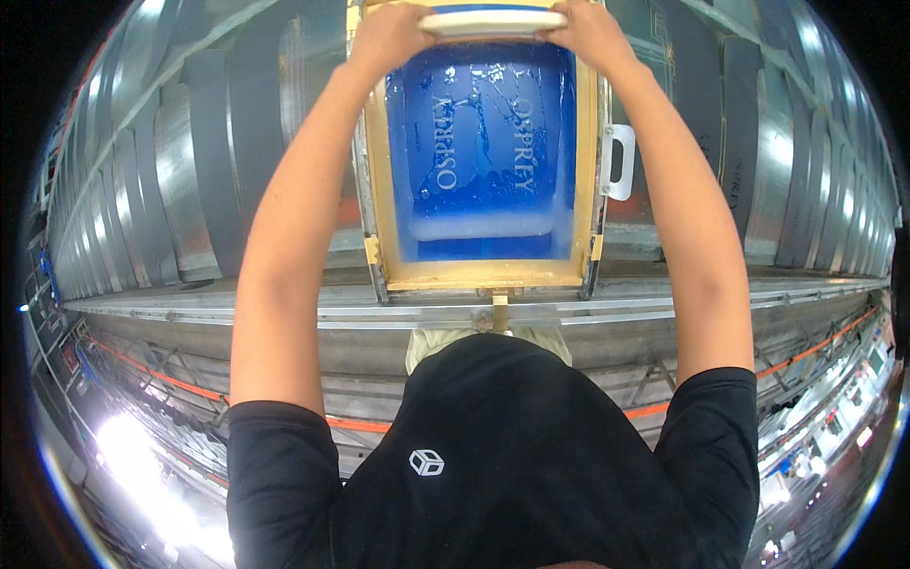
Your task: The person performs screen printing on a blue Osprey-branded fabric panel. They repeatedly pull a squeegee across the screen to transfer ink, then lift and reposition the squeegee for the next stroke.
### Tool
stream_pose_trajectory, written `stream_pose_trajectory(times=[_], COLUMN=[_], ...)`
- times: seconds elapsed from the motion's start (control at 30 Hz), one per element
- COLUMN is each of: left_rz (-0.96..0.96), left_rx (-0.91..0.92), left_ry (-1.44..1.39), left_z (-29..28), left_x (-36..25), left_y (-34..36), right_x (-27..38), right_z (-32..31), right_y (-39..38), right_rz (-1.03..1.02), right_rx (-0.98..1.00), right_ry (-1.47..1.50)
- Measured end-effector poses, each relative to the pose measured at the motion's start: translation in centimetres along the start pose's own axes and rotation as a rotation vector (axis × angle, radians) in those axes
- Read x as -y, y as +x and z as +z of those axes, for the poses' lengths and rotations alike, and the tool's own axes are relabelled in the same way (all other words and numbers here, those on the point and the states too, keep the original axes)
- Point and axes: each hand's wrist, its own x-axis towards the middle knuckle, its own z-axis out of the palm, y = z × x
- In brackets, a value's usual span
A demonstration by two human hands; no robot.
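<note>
Spanning the far end of the blue screen, the pale bar is gripped near its ends by the fingers of the left hand and right hand; even pressure is best applied.

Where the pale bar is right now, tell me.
In the head view, the pale bar is at the top centre, held at its ends by the left hand and right hand, near the far end of the yellow frame.
</note>
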Motion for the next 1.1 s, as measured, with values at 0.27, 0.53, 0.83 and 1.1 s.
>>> stream_pose_trajectory(times=[0.27,0.53,0.83,1.1], left_rz=[-0.061,0.038,0.049,0.033], left_rx=[0.01,-0.091,-0.131,-0.184], left_ry=[0.0,-0.122,-0.062,0.02], left_z=[1.1,4.8,4.3,1.3], left_x=[-2.2,-7.4,-7.4,-0.3], left_y=[-4.4,-25.6,-27.2,-3.2], right_x=[2.9,12.1,13.6,2.2], right_z=[1.3,3.8,1.6,0.3], right_y=[-5.4,-26.1,-25.2,-3.4], right_rz=[0.191,0.117,0.112,-0.018], right_rx=[0.05,0.026,-0.012,-0.12], right_ry=[0.059,0.13,0.198,0.047])
